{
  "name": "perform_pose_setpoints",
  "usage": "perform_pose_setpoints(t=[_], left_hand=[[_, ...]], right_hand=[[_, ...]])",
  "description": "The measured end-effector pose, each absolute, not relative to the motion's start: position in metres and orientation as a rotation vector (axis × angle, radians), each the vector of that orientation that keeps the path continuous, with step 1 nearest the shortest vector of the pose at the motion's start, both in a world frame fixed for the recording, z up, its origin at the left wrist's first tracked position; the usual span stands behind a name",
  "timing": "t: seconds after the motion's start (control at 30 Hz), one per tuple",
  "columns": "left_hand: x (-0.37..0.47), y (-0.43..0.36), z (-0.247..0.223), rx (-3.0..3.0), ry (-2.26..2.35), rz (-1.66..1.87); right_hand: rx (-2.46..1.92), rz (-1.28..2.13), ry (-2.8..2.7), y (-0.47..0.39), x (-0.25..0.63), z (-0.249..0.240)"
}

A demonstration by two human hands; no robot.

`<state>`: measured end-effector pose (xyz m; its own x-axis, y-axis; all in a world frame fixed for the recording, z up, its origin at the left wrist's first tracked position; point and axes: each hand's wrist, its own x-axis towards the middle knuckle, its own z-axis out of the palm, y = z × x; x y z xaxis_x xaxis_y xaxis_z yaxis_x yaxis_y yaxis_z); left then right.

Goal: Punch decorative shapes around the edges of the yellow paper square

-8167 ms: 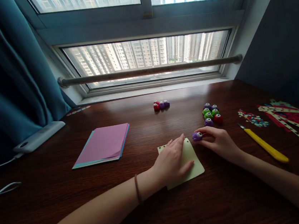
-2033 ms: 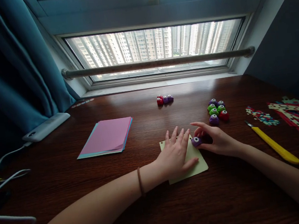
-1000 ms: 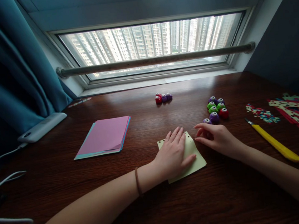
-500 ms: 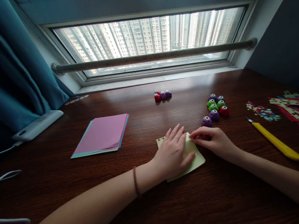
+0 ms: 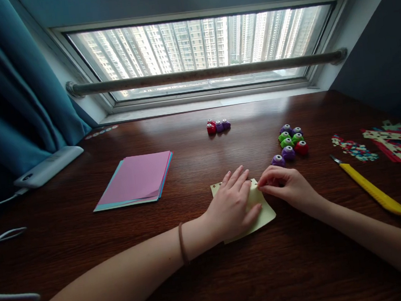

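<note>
The left hand [image 5: 230, 207] lies flat on the yellow paper [image 5: 265, 214]. At the paper's edge the right hand [image 5: 291, 186] pinches narrowly — whether around something, I cannot tell.

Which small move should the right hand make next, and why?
Perhaps the right hand should draw back slightly, taking any loose bit off the yellow paper: its thumb and forefinger nearly meet at the edge, while the left hand lies flat on the sheet. Any bit there is too small to tell.
</note>
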<state>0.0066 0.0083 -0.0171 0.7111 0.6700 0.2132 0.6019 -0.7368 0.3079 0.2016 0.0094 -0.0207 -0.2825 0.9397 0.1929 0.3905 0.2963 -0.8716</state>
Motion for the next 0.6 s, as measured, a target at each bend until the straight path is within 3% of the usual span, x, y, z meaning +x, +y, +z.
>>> perform_pose_setpoints(t=[0.4,0.6], left_hand=[[0.006,0.007,-0.016,2.681,1.012,0.478],[0.004,0.014,-0.004,2.143,1.094,0.819]], right_hand=[[-1.221,1.237,-1.550,0.005,0.200,-0.020],[-1.047,1.348,-1.325,-0.008,0.194,-0.004]])
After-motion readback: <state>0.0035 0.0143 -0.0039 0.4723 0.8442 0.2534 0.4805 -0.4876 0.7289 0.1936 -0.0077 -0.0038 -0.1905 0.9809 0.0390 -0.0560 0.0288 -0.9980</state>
